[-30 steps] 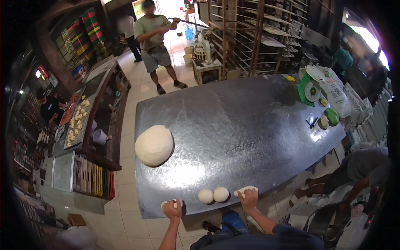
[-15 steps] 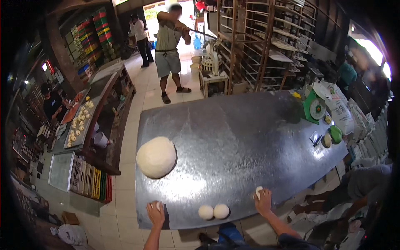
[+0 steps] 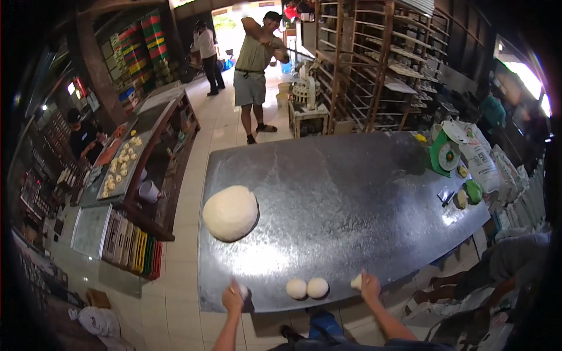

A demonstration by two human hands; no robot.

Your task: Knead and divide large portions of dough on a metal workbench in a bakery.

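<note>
Two smooth dough balls, the left one [image 3: 296, 288] and the right one [image 3: 317, 288], sit touching each other at the near edge of the dark metal table [image 3: 333, 205]. Left of them, my left hand [image 3: 233, 297] curls around a small piece of dough [image 3: 243, 291], which shows at its inner side. My right hand [image 3: 369, 288] is closed on another small piece of dough [image 3: 356, 282], pale and sticking out toward the balls. Both hands rest low over the tabletop, their fingers somewhat blurred. A large rounded mass of dough [image 3: 230, 213] lies farther back on the left.
A green scale [image 3: 446, 153] stands at the far right, with a green bundle [image 3: 472, 190] nearer. Shaped dough pieces [image 3: 122, 164] lie on the left workbench. Beyond my table are a standing person [image 3: 254, 73] and wooden racks [image 3: 363, 70]. Another person's legs [image 3: 451, 289] are at right.
Both hands have moved slightly inward toward the two dough balls. More dough shows beside my left hand. The whole view has shifted a little, and the person beyond the table has changed posture.
</note>
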